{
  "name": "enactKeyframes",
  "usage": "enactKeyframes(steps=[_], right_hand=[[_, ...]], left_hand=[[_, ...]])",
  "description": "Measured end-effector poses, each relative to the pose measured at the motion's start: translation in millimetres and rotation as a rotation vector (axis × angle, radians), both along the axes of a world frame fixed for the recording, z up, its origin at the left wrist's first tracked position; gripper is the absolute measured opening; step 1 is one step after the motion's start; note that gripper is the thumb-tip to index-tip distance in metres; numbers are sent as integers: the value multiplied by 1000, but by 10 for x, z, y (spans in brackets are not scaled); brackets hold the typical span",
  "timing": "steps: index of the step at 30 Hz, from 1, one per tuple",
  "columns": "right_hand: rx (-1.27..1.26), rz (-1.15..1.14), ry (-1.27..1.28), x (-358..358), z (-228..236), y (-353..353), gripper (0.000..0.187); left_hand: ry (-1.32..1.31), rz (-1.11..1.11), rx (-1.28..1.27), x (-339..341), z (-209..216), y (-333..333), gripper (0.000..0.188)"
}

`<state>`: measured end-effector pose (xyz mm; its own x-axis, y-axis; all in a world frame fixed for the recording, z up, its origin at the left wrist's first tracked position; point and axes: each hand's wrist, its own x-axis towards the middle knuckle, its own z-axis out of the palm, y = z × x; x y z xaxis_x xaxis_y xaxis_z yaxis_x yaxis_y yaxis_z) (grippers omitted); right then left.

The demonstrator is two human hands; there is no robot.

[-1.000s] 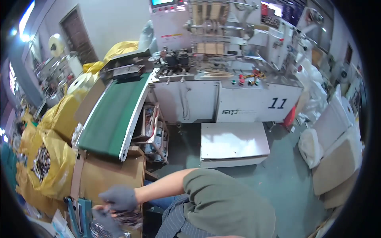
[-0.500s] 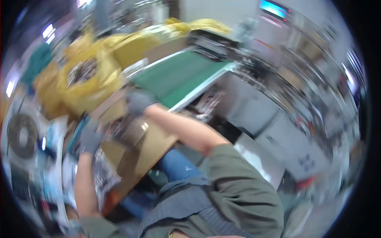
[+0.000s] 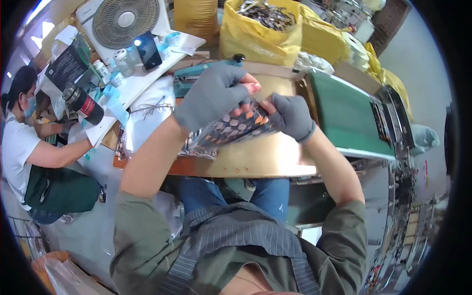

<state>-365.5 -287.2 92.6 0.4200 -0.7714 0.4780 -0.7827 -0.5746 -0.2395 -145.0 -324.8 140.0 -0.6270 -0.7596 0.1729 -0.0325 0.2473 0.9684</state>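
Observation:
Both my hands wear grey gloves that leave the fingertips bare. Between them, above the work table [image 3: 255,160], hangs a dark, soft bag [image 3: 233,129] printed with orange and grey leaf shapes. My left hand [image 3: 211,96] is closed on its upper edge, thumb and fingers pinched together. My right hand [image 3: 293,117] grips the bag's other upper corner, close to the left one. The bag's lower left end droops toward the table edge in a crinkled, clear-looking part. What the bag contains cannot be made out.
Right of the table runs a green conveyor belt [image 3: 344,110]. Behind stands a yellow sack [image 3: 260,44] of small metal-looking pieces. A white side table [image 3: 142,81] at the left carries a fan [image 3: 127,22], a phone [image 3: 147,49] and a black bottle [image 3: 82,104]. A masked co-worker [image 3: 46,147] sits there.
My view has turned left toward the table. Both hands were apart over a cardboard box area; now they are raised close together, holding the patterned bag.

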Motion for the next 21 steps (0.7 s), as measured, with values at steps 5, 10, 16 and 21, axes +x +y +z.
enactKeyframes(steps=[5,10,16,21], right_hand=[[354,-92,-625,393,-126,-568,29],[-35,-539,-300,195,-979,-1864,42],[-6,-355,-208,647,-481,-2504,42],[-71,-507,-101,584,-699,-2620,22]], left_hand=[[7,163,-154,277,-755,-207,43],[-107,212,318,284,-1998,-721,45],[29,473,552,310,-2129,-1306,41],[79,393,854,520,-2215,-1804,42]])
